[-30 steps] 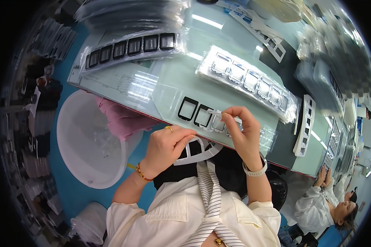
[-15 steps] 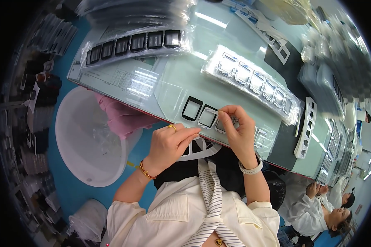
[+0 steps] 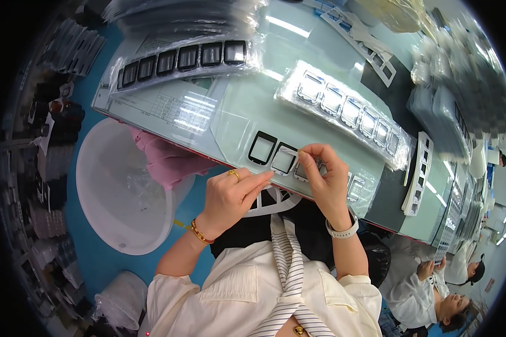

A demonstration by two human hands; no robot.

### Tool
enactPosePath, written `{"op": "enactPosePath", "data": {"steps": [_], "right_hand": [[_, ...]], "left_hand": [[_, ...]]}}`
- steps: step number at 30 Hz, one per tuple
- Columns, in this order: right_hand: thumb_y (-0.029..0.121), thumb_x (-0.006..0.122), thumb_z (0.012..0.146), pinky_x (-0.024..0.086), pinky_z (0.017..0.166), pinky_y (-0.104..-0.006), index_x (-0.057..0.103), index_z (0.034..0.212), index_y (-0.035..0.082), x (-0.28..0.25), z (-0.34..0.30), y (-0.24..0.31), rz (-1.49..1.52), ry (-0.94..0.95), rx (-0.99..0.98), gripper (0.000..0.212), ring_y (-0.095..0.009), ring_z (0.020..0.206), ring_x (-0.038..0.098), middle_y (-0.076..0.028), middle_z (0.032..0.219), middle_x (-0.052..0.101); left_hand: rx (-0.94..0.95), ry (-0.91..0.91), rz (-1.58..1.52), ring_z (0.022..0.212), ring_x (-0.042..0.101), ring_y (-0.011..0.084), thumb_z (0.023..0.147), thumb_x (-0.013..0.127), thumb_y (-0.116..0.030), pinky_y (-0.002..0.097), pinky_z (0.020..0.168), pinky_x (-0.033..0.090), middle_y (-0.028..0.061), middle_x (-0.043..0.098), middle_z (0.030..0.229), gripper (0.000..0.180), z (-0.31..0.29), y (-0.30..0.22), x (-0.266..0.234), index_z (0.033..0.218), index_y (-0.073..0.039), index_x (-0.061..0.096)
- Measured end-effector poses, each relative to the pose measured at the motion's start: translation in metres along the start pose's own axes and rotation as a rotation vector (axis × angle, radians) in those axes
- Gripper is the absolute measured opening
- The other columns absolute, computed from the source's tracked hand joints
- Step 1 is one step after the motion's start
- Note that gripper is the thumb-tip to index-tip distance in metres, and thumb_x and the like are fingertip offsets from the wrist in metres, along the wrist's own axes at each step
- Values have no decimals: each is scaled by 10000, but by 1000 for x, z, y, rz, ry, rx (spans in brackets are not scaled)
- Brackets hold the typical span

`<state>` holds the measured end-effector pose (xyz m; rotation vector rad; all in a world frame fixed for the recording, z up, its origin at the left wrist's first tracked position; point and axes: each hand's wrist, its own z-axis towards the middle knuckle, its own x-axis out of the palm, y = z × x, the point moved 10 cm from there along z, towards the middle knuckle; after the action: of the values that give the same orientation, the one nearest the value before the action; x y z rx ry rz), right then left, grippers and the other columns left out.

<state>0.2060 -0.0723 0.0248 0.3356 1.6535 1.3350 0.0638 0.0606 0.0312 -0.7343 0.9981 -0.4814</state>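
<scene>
A row of small rectangular frames lies along the near edge of the glass-topped table. The leftmost is a plain black frame. Beside it is a thin white-edged frame, with black showing along its right side. My left hand pinches with thumb and forefinger at its near-left corner. At its far-right corner, my right hand has thumb and forefinger pressed together. Part of the row is hidden behind my right hand. Another pale frame shows to the right of it.
A bagged strip of white frames lies beyond my hands, and a strip of black frames at far left. A white tub with pink cloth stands left. Far right, a co-worker holds a panel.
My hands stay almost in place; the left one shifts very slightly at the frame's corner. The co-worker at right has drawn a narrow panel off the table edge toward themselves.
</scene>
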Motion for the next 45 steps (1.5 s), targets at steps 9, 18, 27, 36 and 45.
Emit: {"op": "enactPosePath", "data": {"steps": [9,18,27,36,45], "right_hand": [[45,701,1006,522,780,-260,689,1036,-37,-1,0,1,-4,-6,-10,88,-108,822,649,-53,889,732],[41,709,998,525,775,-263,690,1034,-37,-1,0,3,-12,-12,-28,88,-113,812,654,-57,878,734],[39,720,986,528,767,-268,695,1030,-34,-3,0,4,-26,-12,-39,89,-115,812,661,-63,888,743],[8,743,929,526,792,-324,709,987,-13,-8,3,24,-111,-39,-148,71,-216,880,666,-100,963,713],[6,750,906,530,833,-385,710,971,-11,-4,10,25,-204,-38,-205,77,-284,989,662,-125,1090,685]], "left_hand": [[53,-34,119,559,579,197,835,826,-69,340,513,446,21,569,666,244,2,-9,-1,1071,-129,826],[60,-34,161,551,572,190,835,829,-74,340,510,446,13,553,659,238,2,-14,-1,1068,-128,822],[80,13,172,555,578,197,845,810,-100,337,509,459,1,565,673,260,4,-20,9,1098,-162,823],[70,54,163,582,606,204,846,793,-113,343,515,478,2,584,697,263,6,-22,17,1099,-179,821],[55,58,160,589,606,208,854,788,-108,346,522,473,12,569,688,255,7,-22,18,1099,-174,817]]}}
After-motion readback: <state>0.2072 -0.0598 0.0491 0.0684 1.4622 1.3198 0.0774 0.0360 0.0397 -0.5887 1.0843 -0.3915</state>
